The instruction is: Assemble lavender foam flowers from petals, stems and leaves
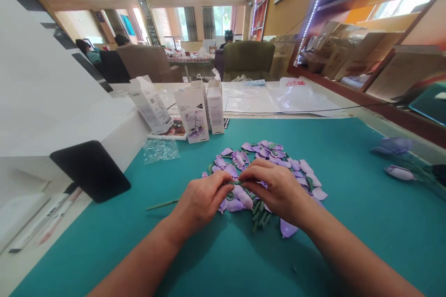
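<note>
A heap of purple petal pieces (265, 155) and short green stem pieces (259, 218) lies on a teal mat (348, 222). Both my hands meet over the near side of the heap. My left hand (202, 202) is closed in a pinch on a thin green stem (162, 204) that runs out to the left along the mat. My right hand (275, 188) is closed too, its fingertips pressed against the left hand's on a small purple piece. What exactly sits between the fingertips is mostly hidden.
Three white cardboard boxes (193, 113) stand at the mat's far edge, with a crumpled clear bag (160, 148) beside them. A black tilted stand (90, 169) is at the left. Assembled purple flowers (399, 172) lie at the right. Plastic sheets (278, 97) cover the table beyond.
</note>
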Demonstrator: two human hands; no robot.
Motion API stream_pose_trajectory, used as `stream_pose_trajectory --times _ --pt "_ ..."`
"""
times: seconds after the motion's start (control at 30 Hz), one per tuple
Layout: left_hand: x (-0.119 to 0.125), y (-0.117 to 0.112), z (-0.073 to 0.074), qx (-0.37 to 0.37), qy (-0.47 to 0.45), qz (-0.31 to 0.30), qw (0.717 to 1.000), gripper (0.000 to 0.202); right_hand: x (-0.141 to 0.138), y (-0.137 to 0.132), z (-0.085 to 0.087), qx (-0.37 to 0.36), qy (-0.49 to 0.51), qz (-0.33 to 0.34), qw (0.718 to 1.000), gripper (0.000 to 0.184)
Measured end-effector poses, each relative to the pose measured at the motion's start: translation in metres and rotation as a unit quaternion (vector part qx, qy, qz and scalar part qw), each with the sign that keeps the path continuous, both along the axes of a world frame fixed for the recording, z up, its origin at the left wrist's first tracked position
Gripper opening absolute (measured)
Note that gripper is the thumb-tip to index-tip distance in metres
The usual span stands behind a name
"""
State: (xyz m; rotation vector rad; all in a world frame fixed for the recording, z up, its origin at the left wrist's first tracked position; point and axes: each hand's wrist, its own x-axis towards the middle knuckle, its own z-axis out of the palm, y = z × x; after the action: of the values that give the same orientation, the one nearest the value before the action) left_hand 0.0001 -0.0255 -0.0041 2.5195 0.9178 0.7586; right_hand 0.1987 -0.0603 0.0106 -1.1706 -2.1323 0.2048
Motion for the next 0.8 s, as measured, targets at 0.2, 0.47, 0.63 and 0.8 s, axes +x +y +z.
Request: stream_pose_trajectory --times 0.2,0.47,0.63,0.8 --pt "0.001 0.0 0.0 -0.002 0.012 0.005 1.0 0.019 -0.003 0.001 0.0 0.037 -0.028 -0.003 0.999 0.012" --pt "-0.002 -0.001 0.003 -0.017 0.024 0.019 0.999 0.02 -0.007 0.007 0.002 0.041 -0.051 0.007 0.998 0.015" --pt "-0.002 0.001 0.003 -0.039 0.016 0.033 0.999 0.017 -0.009 0.012 0.001 0.025 -0.037 0.013 0.999 0.013" --pt "-0.002 0.004 0.005 -0.086 0.014 0.026 0.996 0.021 -0.007 0.016 -0.002 -0.003 -0.007 -0.004 1.0 0.01"
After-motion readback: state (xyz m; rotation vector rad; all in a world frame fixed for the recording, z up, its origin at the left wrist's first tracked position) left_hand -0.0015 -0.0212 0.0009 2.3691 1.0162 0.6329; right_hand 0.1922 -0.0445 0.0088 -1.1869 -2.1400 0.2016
